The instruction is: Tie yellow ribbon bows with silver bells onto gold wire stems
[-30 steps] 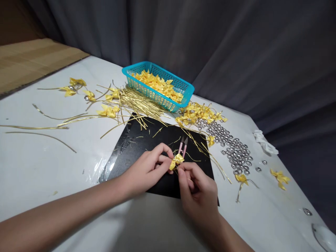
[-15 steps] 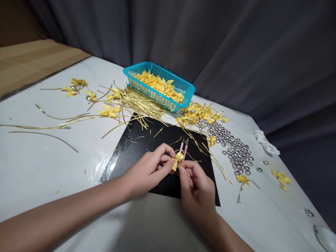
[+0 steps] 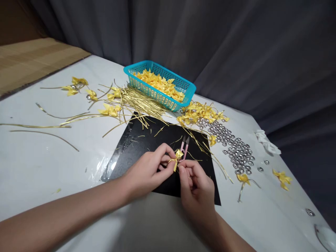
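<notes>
A small yellow ribbon bow (image 3: 177, 156) with a thin gold wire at its middle is pinched between both hands above a black mat (image 3: 147, 140). My left hand (image 3: 149, 169) grips the bow from the left with thumb and fingertips. From below right, my right hand (image 3: 196, 187) holds the bow's wire with its fingertips. Pink thread snips (image 3: 184, 147) lie on the mat just behind the bow.
A turquoise basket (image 3: 157, 93) of yellow bows stands at the back. Gold wire strips (image 3: 136, 103) are heaped left of it. Finished bows (image 3: 201, 112) and silver beads (image 3: 236, 152) lie to the right. Loose bows (image 3: 282, 176) and crumpled tissue (image 3: 266, 142) sit near the right edge.
The bow has been turned between the fingertips and sits more edge-on now. Both hands have stayed in nearly the same spot.
</notes>
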`<state>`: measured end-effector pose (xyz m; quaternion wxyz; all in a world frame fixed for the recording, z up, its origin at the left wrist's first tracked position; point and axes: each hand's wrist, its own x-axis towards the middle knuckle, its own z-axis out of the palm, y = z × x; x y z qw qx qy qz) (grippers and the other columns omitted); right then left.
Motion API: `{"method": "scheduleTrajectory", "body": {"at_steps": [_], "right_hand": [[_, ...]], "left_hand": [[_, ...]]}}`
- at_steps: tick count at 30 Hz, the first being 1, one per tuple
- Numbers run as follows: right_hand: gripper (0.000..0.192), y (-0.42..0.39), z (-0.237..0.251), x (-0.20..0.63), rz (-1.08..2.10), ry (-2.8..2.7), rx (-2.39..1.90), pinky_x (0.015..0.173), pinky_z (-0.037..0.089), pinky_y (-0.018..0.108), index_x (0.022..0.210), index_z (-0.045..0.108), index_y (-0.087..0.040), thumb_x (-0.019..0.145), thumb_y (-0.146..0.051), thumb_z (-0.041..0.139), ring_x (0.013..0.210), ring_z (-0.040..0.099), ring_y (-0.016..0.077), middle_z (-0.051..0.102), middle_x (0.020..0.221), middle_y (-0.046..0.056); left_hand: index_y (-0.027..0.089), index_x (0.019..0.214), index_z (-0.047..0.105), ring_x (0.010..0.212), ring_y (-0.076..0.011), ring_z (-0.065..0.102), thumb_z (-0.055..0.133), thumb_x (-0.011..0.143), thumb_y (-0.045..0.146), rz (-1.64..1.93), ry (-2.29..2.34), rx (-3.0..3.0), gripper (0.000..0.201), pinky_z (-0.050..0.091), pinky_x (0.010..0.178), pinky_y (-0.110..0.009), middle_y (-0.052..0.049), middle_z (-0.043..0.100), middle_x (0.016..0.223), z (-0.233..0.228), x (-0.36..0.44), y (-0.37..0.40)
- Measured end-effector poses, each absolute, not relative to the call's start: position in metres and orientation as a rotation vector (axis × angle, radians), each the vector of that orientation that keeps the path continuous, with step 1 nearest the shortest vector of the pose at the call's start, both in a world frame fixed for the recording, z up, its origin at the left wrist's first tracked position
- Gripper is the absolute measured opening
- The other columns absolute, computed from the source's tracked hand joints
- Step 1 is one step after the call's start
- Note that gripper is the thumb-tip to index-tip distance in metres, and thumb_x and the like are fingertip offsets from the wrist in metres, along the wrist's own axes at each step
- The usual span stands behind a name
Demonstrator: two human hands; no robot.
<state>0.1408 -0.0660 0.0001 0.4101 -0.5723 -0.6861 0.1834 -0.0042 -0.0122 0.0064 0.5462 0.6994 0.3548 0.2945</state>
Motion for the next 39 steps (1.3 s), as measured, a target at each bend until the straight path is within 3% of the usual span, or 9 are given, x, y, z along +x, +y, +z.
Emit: {"method": "scheduleTrajectory", "body": {"at_steps": [8, 11, 15, 20, 39], "right_hand": [[0.009, -0.063, -0.005, 0.140, 0.494, -1.678, -1.482, 0.038, 0.021, 0.015, 0.083, 0.050, -0.015, 0.089, -0.016, 0.042, 0.040, 0.026, 0.0043, 0.030, 0.052, -0.008], [0.011, -0.062, -0.007, 0.140, 0.477, -1.688, -1.507, 0.036, 0.020, 0.015, 0.081, 0.050, -0.015, 0.089, -0.016, 0.042, 0.038, 0.025, 0.0042, 0.027, 0.050, -0.009], [0.011, -0.061, -0.009, 0.140, 0.447, -1.713, -1.521, 0.035, 0.020, 0.014, 0.081, 0.050, -0.016, 0.089, -0.018, 0.043, 0.038, 0.025, 0.0043, 0.026, 0.050, -0.009], [0.011, -0.062, -0.010, 0.140, 0.459, -1.719, -1.519, 0.035, 0.021, 0.014, 0.082, 0.050, -0.016, 0.089, -0.019, 0.043, 0.037, 0.026, 0.0045, 0.026, 0.050, -0.009], [0.014, -0.063, -0.010, 0.144, 0.507, -1.734, -1.553, 0.036, 0.020, 0.015, 0.079, 0.051, -0.015, 0.089, -0.020, 0.042, 0.038, 0.025, 0.0045, 0.023, 0.050, -0.009]], "left_hand": [[0.017, 0.083, 0.055, 0.080, -0.0132, 0.059, 0.048, 0.085, 0.023, 0.834, 0.962, 1.830, 0.009, 0.045, 0.071, -0.023, -0.002, 0.064, 0.085, 0.006, -0.004, -0.010], [0.016, 0.079, 0.059, 0.075, -0.0126, 0.058, 0.052, 0.082, 0.020, 0.844, 1.006, 1.884, 0.009, 0.044, 0.066, -0.022, -0.002, 0.063, 0.079, 0.003, -0.005, -0.009], [0.015, 0.091, 0.062, 0.071, -0.0102, 0.060, 0.052, 0.081, 0.017, 0.889, 0.951, 1.869, 0.014, 0.044, 0.065, -0.019, -0.001, 0.067, 0.081, 0.000, -0.006, -0.008], [0.014, 0.079, 0.065, 0.064, -0.0102, 0.060, 0.054, 0.080, 0.017, 0.882, 0.993, 1.968, 0.012, 0.041, 0.059, -0.018, -0.002, 0.067, 0.071, 0.000, -0.008, -0.009], [0.014, 0.077, 0.065, 0.063, -0.0097, 0.062, 0.056, 0.074, 0.016, 0.840, 1.011, 1.722, 0.010, 0.048, 0.060, -0.017, 0.000, 0.068, 0.071, -0.005, -0.006, -0.006]]}}
